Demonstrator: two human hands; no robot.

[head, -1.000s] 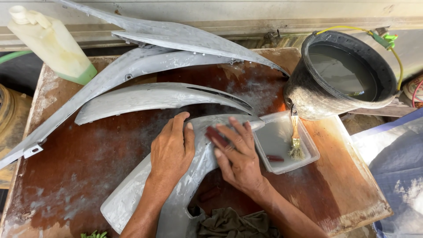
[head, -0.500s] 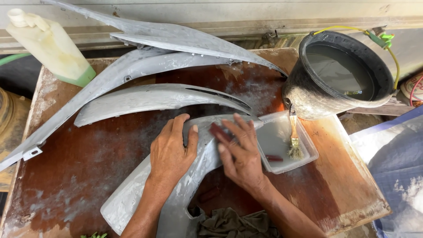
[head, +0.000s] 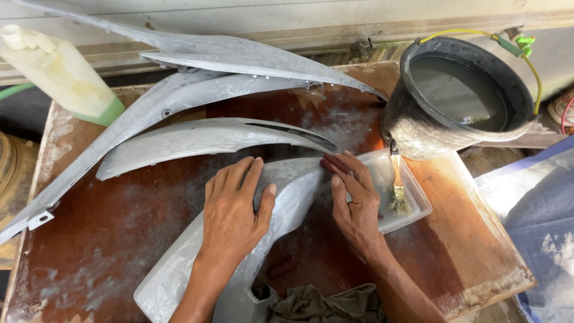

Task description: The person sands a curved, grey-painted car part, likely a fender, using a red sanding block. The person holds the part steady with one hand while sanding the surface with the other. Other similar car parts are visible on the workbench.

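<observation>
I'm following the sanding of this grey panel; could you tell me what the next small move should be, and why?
Probably draw the right hand and its dark red sanding piece back down the grey panel. It sits at the panel's upper tip, by the clear tray, while the left hand pins the panel flat.

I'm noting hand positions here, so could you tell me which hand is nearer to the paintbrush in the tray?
Right. The right hand lies beside the paintbrush, over the tray's near edge; the left hand rests farther away on the grey panel.
</observation>
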